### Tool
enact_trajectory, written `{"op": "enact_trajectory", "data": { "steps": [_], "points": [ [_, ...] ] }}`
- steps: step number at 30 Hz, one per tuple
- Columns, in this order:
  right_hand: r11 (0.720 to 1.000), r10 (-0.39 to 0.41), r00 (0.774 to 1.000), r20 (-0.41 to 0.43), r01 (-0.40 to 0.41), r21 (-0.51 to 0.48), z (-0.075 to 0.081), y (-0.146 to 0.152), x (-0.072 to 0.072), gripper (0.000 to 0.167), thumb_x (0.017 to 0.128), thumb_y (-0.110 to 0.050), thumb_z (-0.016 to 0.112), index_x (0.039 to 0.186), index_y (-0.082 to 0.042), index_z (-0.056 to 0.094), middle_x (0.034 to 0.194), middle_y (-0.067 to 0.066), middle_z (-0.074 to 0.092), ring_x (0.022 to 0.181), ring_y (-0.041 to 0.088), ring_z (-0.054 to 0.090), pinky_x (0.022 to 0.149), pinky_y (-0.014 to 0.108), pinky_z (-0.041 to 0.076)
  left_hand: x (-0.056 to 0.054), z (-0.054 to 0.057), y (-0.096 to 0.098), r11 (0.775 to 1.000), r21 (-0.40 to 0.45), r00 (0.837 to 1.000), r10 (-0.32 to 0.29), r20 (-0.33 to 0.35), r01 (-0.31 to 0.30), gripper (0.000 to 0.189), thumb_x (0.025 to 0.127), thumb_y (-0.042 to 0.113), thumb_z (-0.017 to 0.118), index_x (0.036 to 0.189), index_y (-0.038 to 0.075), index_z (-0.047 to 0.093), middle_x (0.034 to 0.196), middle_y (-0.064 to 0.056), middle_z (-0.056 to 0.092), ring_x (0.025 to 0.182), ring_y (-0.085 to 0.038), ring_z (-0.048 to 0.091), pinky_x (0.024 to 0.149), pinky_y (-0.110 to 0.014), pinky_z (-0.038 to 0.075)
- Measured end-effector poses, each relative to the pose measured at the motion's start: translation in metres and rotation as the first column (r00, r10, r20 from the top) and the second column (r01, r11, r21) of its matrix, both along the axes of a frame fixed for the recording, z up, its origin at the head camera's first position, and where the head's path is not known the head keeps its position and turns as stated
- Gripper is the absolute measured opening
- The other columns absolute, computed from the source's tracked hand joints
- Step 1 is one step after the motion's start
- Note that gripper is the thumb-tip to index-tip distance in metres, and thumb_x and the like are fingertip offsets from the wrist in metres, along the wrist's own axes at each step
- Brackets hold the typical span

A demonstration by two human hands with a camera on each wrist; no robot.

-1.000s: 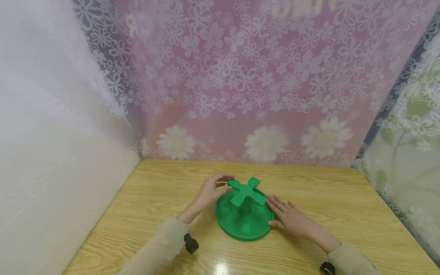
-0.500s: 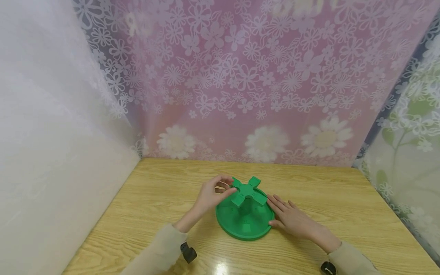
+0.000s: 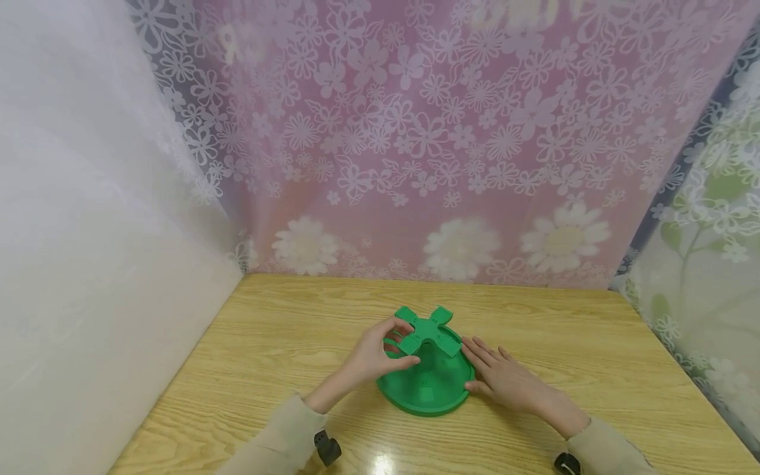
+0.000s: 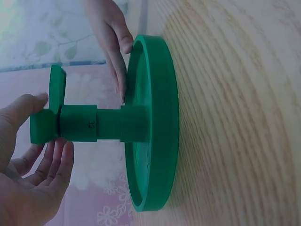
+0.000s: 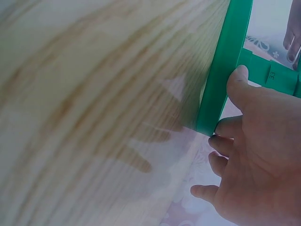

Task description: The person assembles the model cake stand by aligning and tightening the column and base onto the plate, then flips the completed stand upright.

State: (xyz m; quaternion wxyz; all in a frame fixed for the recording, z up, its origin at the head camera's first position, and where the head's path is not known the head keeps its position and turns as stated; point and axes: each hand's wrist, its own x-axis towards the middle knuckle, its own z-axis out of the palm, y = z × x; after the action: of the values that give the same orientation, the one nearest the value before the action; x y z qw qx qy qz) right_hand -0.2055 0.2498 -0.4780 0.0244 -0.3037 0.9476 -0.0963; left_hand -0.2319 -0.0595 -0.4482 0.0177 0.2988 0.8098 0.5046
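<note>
A green round base (image 3: 426,402) with a raised rim stands on the table, a column (image 4: 108,123) rising from its middle. On top sits a green four-armed cross piece (image 3: 426,328). The column bears a printed 32 in the left wrist view and 33 in the right wrist view. My left hand (image 3: 375,353) has its bent fingers and thumb round the cross's near left arm; how firmly they hold cannot be told. My right hand (image 3: 507,379) rests against the base's right rim, fingers straight, thumb (image 5: 240,77) touching the rim wall.
The wooden table (image 3: 285,316) bears the base near its middle. A pink flowered curtain (image 3: 380,165) hangs behind the table, with a pale sheet (image 3: 107,231) at the left and a leafy-patterned one (image 3: 706,284) at the right.
My left hand has moved from the cross's far left arm toward me, to the near left arm. The cross and base look almost unmoved. My right hand stays against the rim.
</note>
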Motion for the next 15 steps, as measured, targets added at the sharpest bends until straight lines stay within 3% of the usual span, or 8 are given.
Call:
{"op": "enact_trajectory", "data": {
  "steps": [7, 15],
  "points": [
    [1.000, -0.004, 1.000, 0.022, 0.005, -0.011, -0.001, 0.001, -0.001, 0.075, 0.104, -0.046, 0.053, 0.157, 0.003, 0.032, 0.164, 0.022, 0.026, 0.150, 0.044, 0.024, 0.113, 0.073, 0.028, -0.015, -0.006, -0.008, 0.998, 0.015, 0.997, 0.058, -0.057, -0.058, 0.035, 0.094, 0.004, 0.071, 0.129, 0.006, 0.065, 0.126, -0.010, 0.066, 0.105, -0.030, 0.064, 0.086, -0.035, 0.062],
    [1.000, -0.004, 0.999, 0.046, 0.005, -0.014, -0.002, 0.003, -0.002, 0.075, 0.105, -0.048, 0.050, 0.157, 0.003, 0.031, 0.165, 0.021, 0.024, 0.150, 0.044, 0.023, 0.114, 0.072, 0.026, -0.029, -0.005, -0.003, 0.995, 0.042, 0.996, 0.092, -0.015, -0.091, 0.039, 0.098, 0.000, 0.065, 0.136, 0.002, 0.062, 0.136, -0.015, 0.061, 0.121, -0.033, 0.061, 0.095, -0.034, 0.058]
  ]
}}
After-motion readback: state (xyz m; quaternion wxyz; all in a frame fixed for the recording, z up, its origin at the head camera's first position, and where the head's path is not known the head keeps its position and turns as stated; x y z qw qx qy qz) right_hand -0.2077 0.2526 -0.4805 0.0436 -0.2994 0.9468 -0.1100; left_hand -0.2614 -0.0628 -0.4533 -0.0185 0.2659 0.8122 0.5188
